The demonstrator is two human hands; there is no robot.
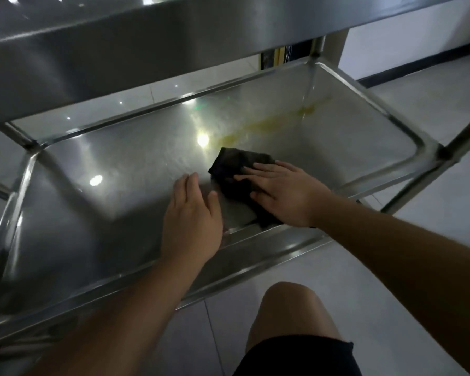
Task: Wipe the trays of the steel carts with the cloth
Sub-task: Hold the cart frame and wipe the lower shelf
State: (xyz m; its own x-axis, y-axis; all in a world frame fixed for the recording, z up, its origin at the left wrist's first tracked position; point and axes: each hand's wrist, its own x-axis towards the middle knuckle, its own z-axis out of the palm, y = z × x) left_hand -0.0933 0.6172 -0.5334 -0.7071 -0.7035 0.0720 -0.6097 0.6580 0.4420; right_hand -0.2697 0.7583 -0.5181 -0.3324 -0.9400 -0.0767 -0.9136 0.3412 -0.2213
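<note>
The cloth [238, 175] under my right hand [282, 191] is black, plain, no pattern I can make out. The tray [106, 213] is bare silver-grey steel with white spots of reflected light. A yellowish-green streak [269, 124] runs across its far part; it may be a smear or a reflection. The floor [429, 109] is pale grey tile. My shorts [296, 356] are black.
</note>
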